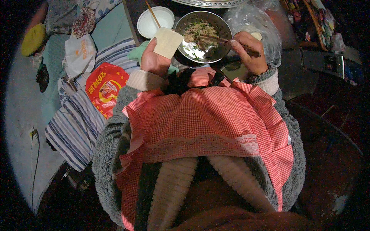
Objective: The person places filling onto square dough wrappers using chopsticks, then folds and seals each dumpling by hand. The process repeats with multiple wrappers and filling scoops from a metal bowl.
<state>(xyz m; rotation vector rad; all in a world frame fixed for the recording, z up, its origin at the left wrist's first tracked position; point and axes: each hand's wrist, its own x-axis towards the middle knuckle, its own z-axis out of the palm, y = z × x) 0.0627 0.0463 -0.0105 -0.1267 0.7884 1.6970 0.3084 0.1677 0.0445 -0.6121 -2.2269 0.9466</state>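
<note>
A pale square dough wrapper [168,42] lies flat across the fingers of my left hand [154,60], pinned at its edge by the thumb. My right hand [252,53] grips a pair of wooden chopsticks [215,38], whose tips reach into a stainless steel bowl [204,60]. Inside the bowl is a minced filling [199,30] with chopped green bits, heaped toward the far side. Bare shiny metal with a few green scraps shows nearest me. Just left of the bowl stands a white dish [144,21] with another wooden stick [152,14] resting in it.
A clear plastic bag [270,31] lies right of the bowl, and a perforated metal tray [214,3] is beyond it. Green cloth [138,53] sits under my left wrist. To the left are a red printed bag [107,88], a white bag [80,55] and striped fabric [76,124].
</note>
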